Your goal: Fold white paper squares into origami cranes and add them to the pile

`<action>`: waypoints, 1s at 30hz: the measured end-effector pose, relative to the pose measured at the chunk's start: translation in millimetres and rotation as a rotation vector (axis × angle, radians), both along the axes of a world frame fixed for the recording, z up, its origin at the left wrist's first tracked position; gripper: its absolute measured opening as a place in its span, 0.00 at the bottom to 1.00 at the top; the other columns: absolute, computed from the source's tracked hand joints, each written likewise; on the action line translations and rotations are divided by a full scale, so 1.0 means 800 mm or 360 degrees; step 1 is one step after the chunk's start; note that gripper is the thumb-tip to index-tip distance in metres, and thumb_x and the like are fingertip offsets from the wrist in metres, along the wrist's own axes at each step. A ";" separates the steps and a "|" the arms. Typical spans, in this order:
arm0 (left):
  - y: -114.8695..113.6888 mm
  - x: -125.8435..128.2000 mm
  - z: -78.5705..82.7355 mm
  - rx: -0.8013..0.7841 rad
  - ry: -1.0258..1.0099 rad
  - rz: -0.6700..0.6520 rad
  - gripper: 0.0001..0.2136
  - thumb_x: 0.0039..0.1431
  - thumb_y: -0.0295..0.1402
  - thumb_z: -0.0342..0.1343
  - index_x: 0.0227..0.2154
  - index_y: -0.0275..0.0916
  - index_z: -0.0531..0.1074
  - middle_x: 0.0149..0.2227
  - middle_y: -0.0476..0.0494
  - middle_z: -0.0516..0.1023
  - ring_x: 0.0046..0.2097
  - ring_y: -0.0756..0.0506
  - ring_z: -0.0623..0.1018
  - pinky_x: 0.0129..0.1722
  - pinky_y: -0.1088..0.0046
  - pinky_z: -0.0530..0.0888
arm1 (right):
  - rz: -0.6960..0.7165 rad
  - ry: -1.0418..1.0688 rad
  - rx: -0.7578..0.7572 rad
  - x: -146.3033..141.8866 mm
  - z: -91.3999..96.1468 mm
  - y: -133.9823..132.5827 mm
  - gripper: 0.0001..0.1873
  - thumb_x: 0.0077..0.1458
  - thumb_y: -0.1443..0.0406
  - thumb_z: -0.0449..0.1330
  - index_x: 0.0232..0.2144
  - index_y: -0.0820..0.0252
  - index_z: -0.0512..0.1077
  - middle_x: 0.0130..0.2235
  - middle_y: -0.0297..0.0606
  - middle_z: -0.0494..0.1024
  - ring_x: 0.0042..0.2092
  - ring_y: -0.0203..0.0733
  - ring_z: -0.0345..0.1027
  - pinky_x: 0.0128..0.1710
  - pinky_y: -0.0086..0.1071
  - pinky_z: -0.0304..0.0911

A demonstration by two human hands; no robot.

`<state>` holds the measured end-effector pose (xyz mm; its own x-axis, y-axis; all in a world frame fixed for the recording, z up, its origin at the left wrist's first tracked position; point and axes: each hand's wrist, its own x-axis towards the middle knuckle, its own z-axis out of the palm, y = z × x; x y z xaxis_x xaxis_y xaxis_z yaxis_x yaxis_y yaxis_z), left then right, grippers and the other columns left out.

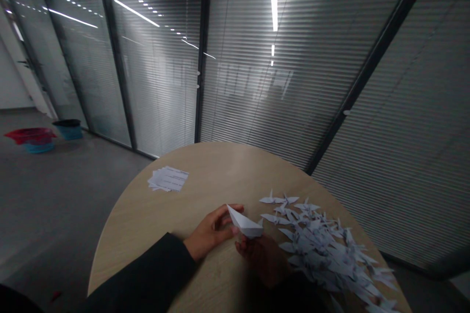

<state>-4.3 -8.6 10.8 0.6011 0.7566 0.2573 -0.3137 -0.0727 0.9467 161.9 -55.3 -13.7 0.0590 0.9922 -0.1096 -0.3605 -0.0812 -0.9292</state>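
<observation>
A partly folded piece of white paper (244, 223), pointed at both ends, is held over a round wooden table (216, 176). My left hand (213, 230) pinches its left end with fingers and thumb. My right hand (262, 257) grips it from below at its right end; that hand is in shadow. A heap of several folded white paper cranes (323, 249) lies on the table just right of my hands.
A small stack of flat white paper sheets (169, 179) lies at the table's far left. Glass walls with closed blinds (279, 83) stand behind the table. On the grey floor at far left stand a red tub (31, 135) and a dark-rimmed blue bin (69, 128).
</observation>
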 end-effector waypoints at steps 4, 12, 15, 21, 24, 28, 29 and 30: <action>0.001 0.006 0.002 -0.0032 0.0081 0.0040 0.21 0.48 0.45 0.65 0.40 0.34 0.75 0.41 0.36 0.80 0.47 0.38 0.76 0.50 0.61 0.68 | 0.0051 0.0092 -0.0152 -0.009 0.009 -0.008 0.14 0.34 0.55 0.66 0.22 0.58 0.70 0.21 0.34 0.73 0.25 0.39 0.70 0.38 0.41 0.70; 0.014 0.003 -0.006 -0.0161 0.0172 0.0339 0.27 0.45 0.55 0.62 0.34 0.32 0.75 0.29 0.43 0.76 0.31 0.47 0.73 0.32 0.73 0.66 | -0.0505 -0.0379 -0.0087 0.008 0.008 0.000 0.23 0.40 0.53 0.63 0.38 0.57 0.66 0.27 0.34 0.76 0.29 0.42 0.71 0.32 0.36 0.67; 0.017 0.000 -0.010 -0.0197 0.0249 0.0413 0.28 0.45 0.56 0.61 0.33 0.31 0.75 0.26 0.47 0.72 0.26 0.51 0.68 0.27 0.76 0.62 | -0.0912 -0.0847 0.0242 0.015 0.005 0.003 0.28 0.46 0.50 0.59 0.46 0.58 0.67 0.42 0.43 0.76 0.43 0.48 0.71 0.43 0.41 0.66; 0.019 -0.001 -0.019 -0.0283 0.0234 0.0507 0.41 0.44 0.53 0.64 0.56 0.30 0.64 0.22 0.53 0.68 0.25 0.51 0.67 0.26 0.75 0.62 | -0.0553 -0.1314 0.0683 0.003 0.004 -0.004 0.26 0.54 0.53 0.57 0.53 0.55 0.69 0.54 0.42 0.73 0.54 0.48 0.66 0.54 0.41 0.61; 0.018 -0.002 -0.017 -0.0194 0.0211 0.0494 0.43 0.48 0.51 0.62 0.61 0.30 0.57 0.18 0.58 0.63 0.22 0.52 0.63 0.24 0.76 0.59 | -0.0488 -0.1385 0.0752 0.000 0.003 -0.007 0.21 0.54 0.55 0.58 0.49 0.53 0.73 0.50 0.40 0.77 0.52 0.48 0.68 0.53 0.39 0.62; 0.013 -0.002 -0.008 -0.0123 0.0200 0.0445 0.32 0.48 0.49 0.63 0.51 0.31 0.70 0.17 0.56 0.64 0.23 0.52 0.65 0.26 0.75 0.61 | -0.0473 -0.1402 0.0657 0.003 0.004 -0.006 0.20 0.51 0.55 0.61 0.45 0.54 0.76 0.47 0.39 0.79 0.49 0.49 0.71 0.48 0.38 0.66; 0.011 -0.002 -0.005 -0.0127 0.0181 0.0415 0.30 0.47 0.48 0.64 0.49 0.31 0.72 0.19 0.53 0.69 0.25 0.51 0.68 0.28 0.74 0.63 | -0.0497 -0.1393 0.0621 0.004 0.006 -0.007 0.20 0.50 0.54 0.61 0.45 0.54 0.76 0.46 0.39 0.79 0.49 0.49 0.72 0.48 0.38 0.66; 0.010 -0.001 -0.004 -0.0136 0.0151 0.0373 0.29 0.47 0.47 0.65 0.49 0.32 0.72 0.23 0.50 0.73 0.28 0.49 0.72 0.31 0.73 0.66 | -0.0527 -0.1379 0.0584 0.005 0.007 -0.007 0.20 0.50 0.54 0.61 0.44 0.54 0.76 0.46 0.39 0.79 0.49 0.49 0.72 0.48 0.38 0.66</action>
